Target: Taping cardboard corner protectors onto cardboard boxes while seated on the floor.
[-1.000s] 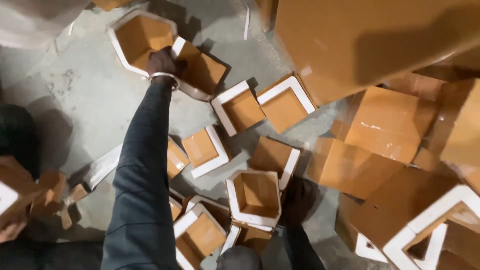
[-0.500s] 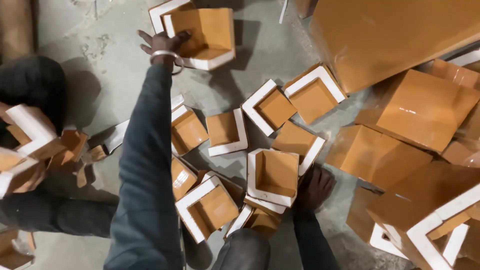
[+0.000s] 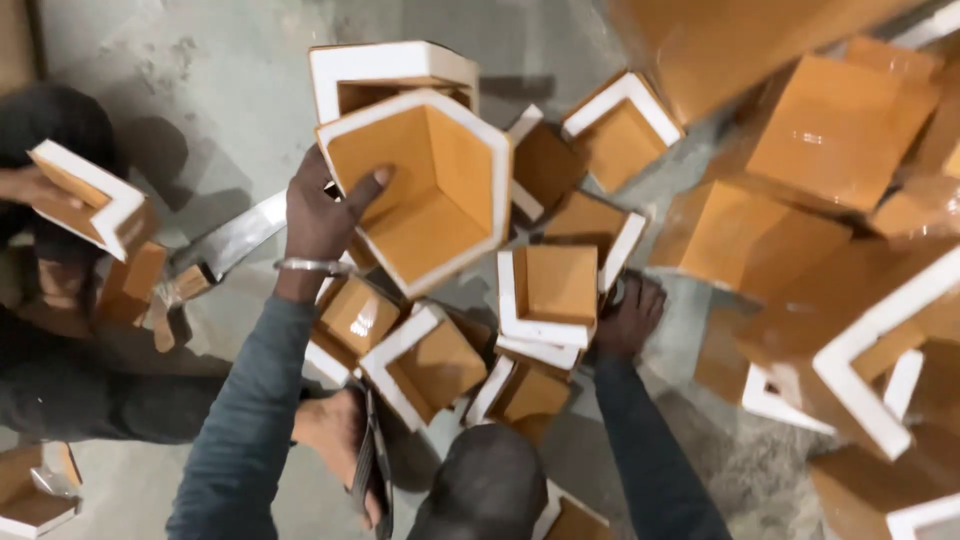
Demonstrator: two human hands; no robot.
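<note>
Knee (image 3: 490, 480) in dark trouser nearest camera, sandalled foot (image 3: 345, 445) beside it. Small square boxes (image 3: 430, 360), glossy orange inside, white edges, heaped just beyond. Right hand (image 3: 628, 318) rests fingers-down beside square box (image 3: 550, 295), touching its edge; whether gripping, cannot tell. Left hand (image 3: 325, 215), metal bangle at wrist, grasps hexagonal box (image 3: 425, 190): thumb inside, fingers behind wall, box lifted and tilted above heap. Another person's hand (image 3: 35, 187) at left holds similar box. Rough grey concrete floor (image 3: 220, 90); larger orange cartons (image 3: 830, 130) far right.
</note>
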